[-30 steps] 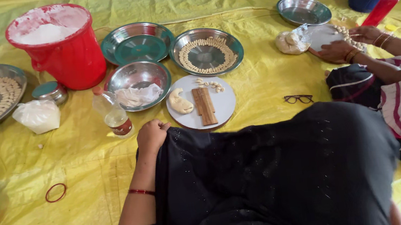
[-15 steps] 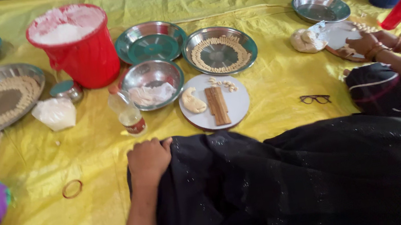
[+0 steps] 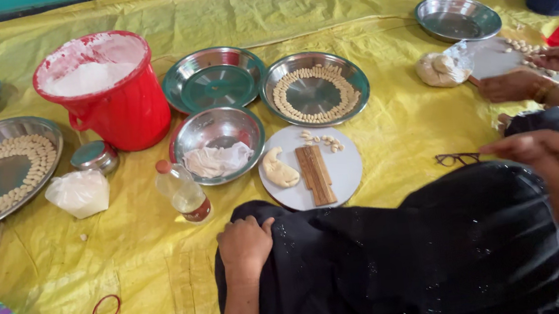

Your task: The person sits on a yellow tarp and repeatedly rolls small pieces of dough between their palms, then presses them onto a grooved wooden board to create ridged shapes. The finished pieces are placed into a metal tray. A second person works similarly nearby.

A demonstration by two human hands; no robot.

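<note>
I sit on a yellow sheet [image 3: 395,138] with a black garment over my lap. My left hand [image 3: 244,245] rests curled on my knee and holds nothing. My right hand [image 3: 557,162] hovers flat over the black cloth at the right, with nothing seen in it. Just ahead of my knee lies a white round plate [image 3: 346,167] bearing a lump of dough [image 3: 279,169], a ridged wooden board [image 3: 314,174] and a few small shaped pieces [image 3: 323,140]. Beyond it, a steel plate [image 3: 363,87] holds a ring of shaped pieces.
A red bucket of flour [image 3: 115,105], an empty green-rimmed plate [image 3: 215,81], a steel bowl [image 3: 217,143], an oil bottle [image 3: 183,193], a white bag [image 3: 79,193] and a filled tray [image 3: 4,168] lie left. Glasses [image 3: 458,158] lie by my knee. Another person's hands [image 3: 514,84] work at the right.
My right hand has come into view at the right, above my lap. My left hand stays on my knee. The view has moved closer and shifted to the left.
</note>
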